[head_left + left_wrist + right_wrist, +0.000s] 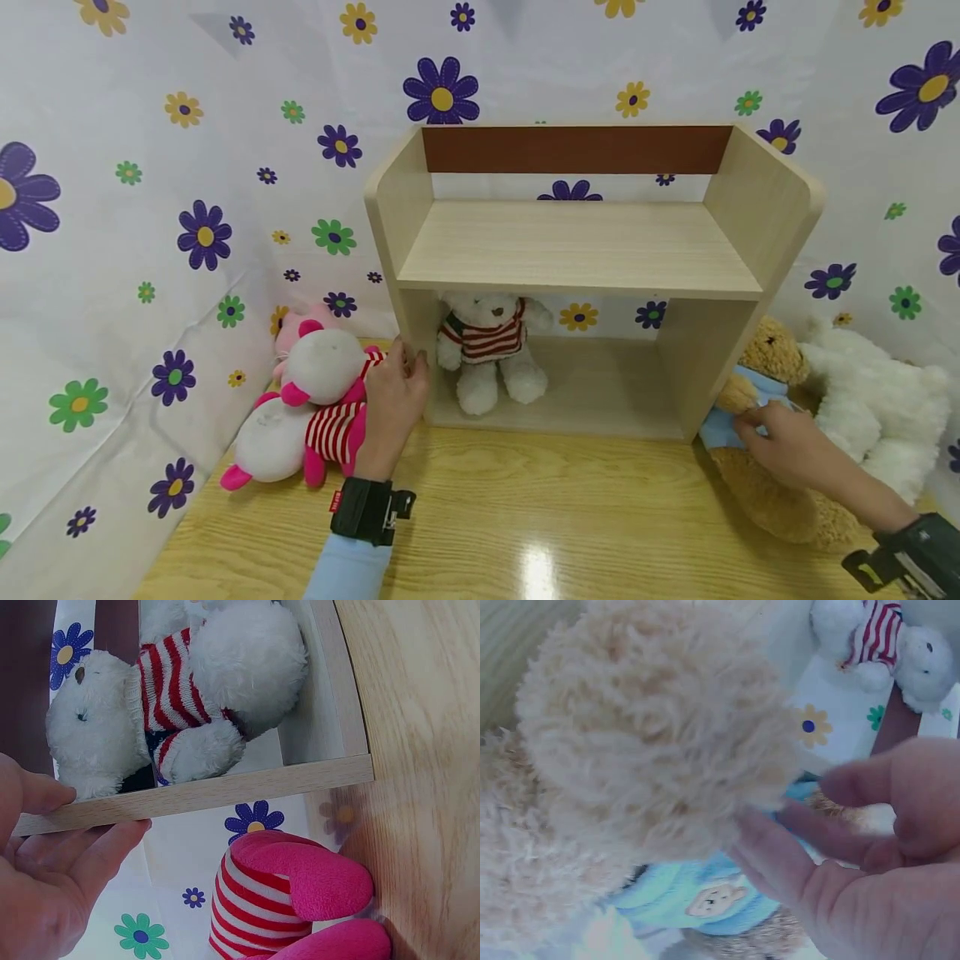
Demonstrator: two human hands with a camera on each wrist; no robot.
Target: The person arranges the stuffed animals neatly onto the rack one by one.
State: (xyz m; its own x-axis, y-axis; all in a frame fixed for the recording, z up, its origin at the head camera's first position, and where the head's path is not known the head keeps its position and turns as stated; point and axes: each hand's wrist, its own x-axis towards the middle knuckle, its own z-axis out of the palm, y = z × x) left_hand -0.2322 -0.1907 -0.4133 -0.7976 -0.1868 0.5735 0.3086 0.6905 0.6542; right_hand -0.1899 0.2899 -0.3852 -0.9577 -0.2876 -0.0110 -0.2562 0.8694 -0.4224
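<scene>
From my station, I log the shelf on the table: bear inside its lower compartment, plush dolls left, teddy right, backdrop behind.

A two-tier wooden shelf stands near the table's back edge; a blue-shirted brown bear sits toward the right edge.

Inside the shelf, the white teddy bear loses the top of its head behind the middle board in the head view. Left of the shelf, the left hand covers part of the upper striped plush toy; a pink plush is mostly hidden behind that toy. Right of the shelf, the right hand covers some of the brown teddy bear, whose nearest fur is blurred in the right wrist view. The face of the white plush beside it is hidden.
</scene>
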